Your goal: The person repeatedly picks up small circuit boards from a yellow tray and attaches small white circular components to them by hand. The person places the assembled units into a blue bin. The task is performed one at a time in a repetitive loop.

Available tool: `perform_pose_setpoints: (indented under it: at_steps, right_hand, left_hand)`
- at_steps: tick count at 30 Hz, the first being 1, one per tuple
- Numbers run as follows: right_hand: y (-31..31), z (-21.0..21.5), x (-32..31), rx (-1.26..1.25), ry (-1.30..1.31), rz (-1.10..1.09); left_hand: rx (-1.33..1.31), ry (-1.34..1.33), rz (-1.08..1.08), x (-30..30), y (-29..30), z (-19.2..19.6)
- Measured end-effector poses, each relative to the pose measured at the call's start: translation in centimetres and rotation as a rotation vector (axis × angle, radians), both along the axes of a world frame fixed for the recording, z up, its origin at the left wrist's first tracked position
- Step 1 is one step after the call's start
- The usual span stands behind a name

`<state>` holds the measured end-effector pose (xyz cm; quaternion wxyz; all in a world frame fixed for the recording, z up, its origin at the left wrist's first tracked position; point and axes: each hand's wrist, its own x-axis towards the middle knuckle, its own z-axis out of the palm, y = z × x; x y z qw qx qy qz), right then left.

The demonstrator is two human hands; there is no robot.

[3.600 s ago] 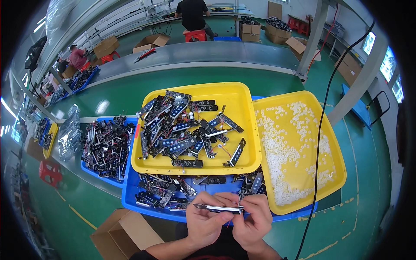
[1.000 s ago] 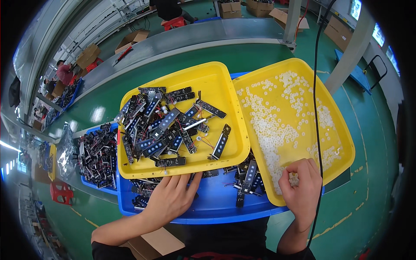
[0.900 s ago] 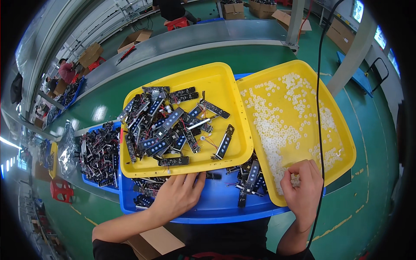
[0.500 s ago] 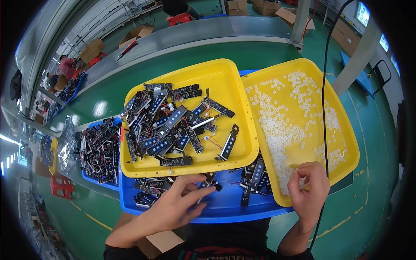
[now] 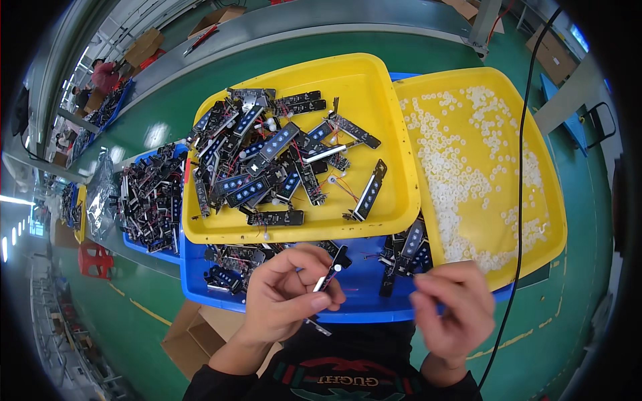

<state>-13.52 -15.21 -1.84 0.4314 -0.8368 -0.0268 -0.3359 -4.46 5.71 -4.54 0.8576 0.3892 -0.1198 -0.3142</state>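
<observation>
My left hand (image 5: pixel 284 291) is closed round a slim black circuit board module (image 5: pixel 330 273) with a white edge strip, held tilted at the front of the blue tray (image 5: pixel 374 312). Its lower end sticks out below my fingers. To the right, my right hand (image 5: pixel 460 309) hovers with thumb and forefinger bent toward each other. It is slightly blurred, and whatever sits between the fingertips is too small to make out. Beyond it lies a yellow tray (image 5: pixel 560 234) of small white plastic rings (image 5: pixel 451 207). Another yellow tray (image 5: pixel 364 77) carries a heap of similar modules (image 5: pixel 267 150) with thin wires.
Both yellow trays rest over the blue one, where more modules (image 5: pixel 231 260) lie. A second blue bin (image 5: pixel 152 245) of modules stands left. A black cable (image 5: pixel 523 134) hangs across the right side. An open cardboard box (image 5: pixel 190 337) sits below; a bench (image 5: pixel 301 25) runs behind.
My right hand has left the ring tray and come left, nearer my left hand. My left hand has moved right and turned, bringing the module into clear view. The whole view has shifted slightly.
</observation>
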Motion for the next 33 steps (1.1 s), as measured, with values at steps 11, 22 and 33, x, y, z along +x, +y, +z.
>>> perform_pose_setpoints:
  at_steps: [11,22,33]
  right_hand:
    - [2.8,-2.5,0.7,0.598,0.017,0.197]
    - [3.3,-2.0,0.3,0.728,0.037,0.184]
    - [3.3,-2.6,0.8,0.883,0.053,0.289]
  left_hand:
    - [0.170,-0.434,0.138,-1.5,-2.7,0.8]
    - [0.370,-0.878,0.361,-1.6,-3.5,0.8]
    - [0.366,-0.874,0.338,-1.6,-3.8,1.1]
